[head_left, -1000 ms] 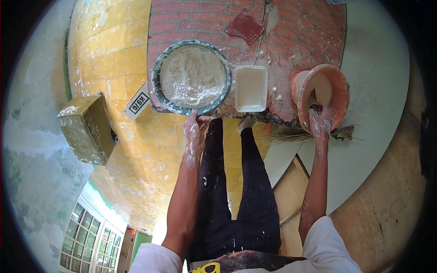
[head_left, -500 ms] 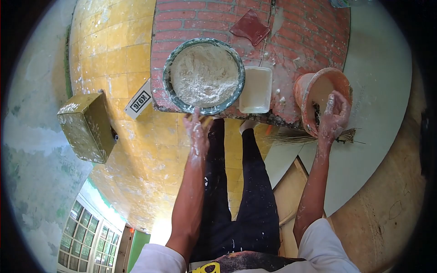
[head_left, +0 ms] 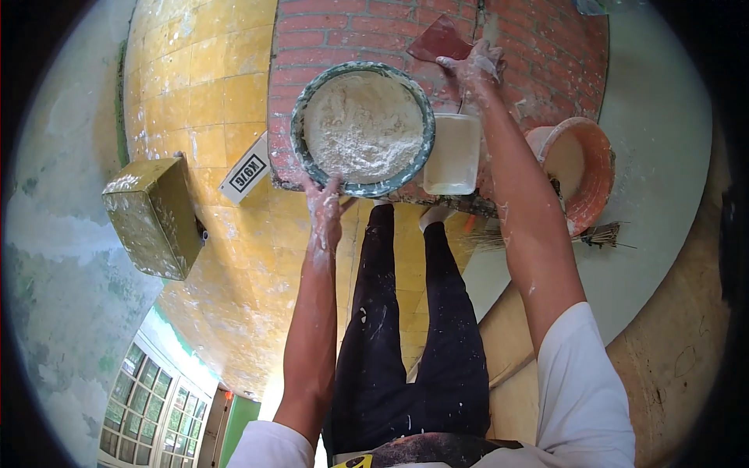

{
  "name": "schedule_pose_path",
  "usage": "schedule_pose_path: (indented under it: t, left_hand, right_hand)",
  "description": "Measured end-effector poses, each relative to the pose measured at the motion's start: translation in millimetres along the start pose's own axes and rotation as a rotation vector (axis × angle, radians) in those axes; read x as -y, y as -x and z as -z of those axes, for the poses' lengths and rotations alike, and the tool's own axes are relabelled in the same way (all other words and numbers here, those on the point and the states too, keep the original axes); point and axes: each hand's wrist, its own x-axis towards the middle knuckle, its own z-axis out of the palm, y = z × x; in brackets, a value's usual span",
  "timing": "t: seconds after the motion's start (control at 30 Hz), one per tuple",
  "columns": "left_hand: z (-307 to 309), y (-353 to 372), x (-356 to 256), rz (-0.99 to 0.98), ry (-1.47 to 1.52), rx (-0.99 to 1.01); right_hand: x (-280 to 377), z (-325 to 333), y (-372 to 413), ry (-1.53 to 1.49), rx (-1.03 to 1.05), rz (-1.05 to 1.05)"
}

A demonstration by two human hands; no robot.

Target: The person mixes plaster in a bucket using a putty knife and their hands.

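Observation:
A round dark green basin (head_left: pixel 427 144) of pale powder stands on the red brick-patterned surface. My left hand (head_left: pixel 323 207) is at the basin's lower left rim, its fingertips against the rim and its fingers apart. Farther off, my right hand (head_left: pixel 477 65) is at the dark red flat scraper (head_left: pixel 441 40), with its thumb on the scraper's edge and its fingers closed round that corner. Both hands are smeared with white. To the right of the basin sits a white rectangular tub (head_left: pixel 452 156).
An orange bucket (head_left: pixel 599 168) is on the right, above a bundle of thin sticks (head_left: pixel 601 235). A greenish box (head_left: pixel 150 218) stands left by the wall, and a K976 label strip (head_left: pixel 246 171) lies on yellow tiles (head_left: pixel 204 101).
My right hand has left the orange bucket and reached up and left to the scraper, which it now grips. My left hand has moved slightly left, onto the basin's rim.

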Motion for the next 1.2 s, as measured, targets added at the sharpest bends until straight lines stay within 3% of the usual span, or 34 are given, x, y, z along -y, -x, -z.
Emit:
schedule_pose_path:
  t: [0.13,0.23,0.27,0.33,0.43,0.47,0.53,0.57,0.63,0.77,0.83,0.97,1.2]
  left_hand:
    - [1,13,6,0.141,0.064,0.096]
    - [5,4,8,0.048,-0.134,0.0]
    - [8,-1,9,0.05,-0.124,-0.003]
    - [22,-10,6,-0.217,-0.119,-0.03]
    - [40,-29,-14,-0.296,-0.201,-0.062]
    - [44,-34,-16,-0.355,-0.288,-0.073]
    - [30,-26,-40,-0.403,-0.254,-0.079]
    - [24,-19,-53,-0.402,-0.27,-0.084]
    - [24,-17,-56,-0.399,-0.284,-0.09]
    - [23,-16,-55,-0.439,-0.282,-0.077]
    - [21,-14,-58,-0.497,-0.263,-0.083]
    - [19,-8,-62,-0.449,-0.278,-0.069]
    - [18,-10,-68,-0.491,-0.325,-0.03]
  right_hand:
    - [-8,-5,-24,-0.019,0.027,-0.004]
    - [6,19,3,-0.49,-0.018,0.029]
    - [3,21,3,-0.483,-0.015,0.037]
    - [-4,22,6,-0.817,0.074,0.343]
    - [20,71,77,-0.971,0.135,0.187]
    - [17,75,94,-0.971,0.138,0.187]
    - [15,79,119,-0.829,0.1,0.38]
    - [15,81,133,-0.831,0.1,0.385]
    - [19,80,158,-0.914,0.327,0.293]
    - [29,69,173,-0.737,0.375,0.311]
    - [29,49,165,-0.88,0.545,0.261]
    - [54,48,173,-0.936,0.505,0.286]
    - [71,6,163,-0.867,0.684,0.355]
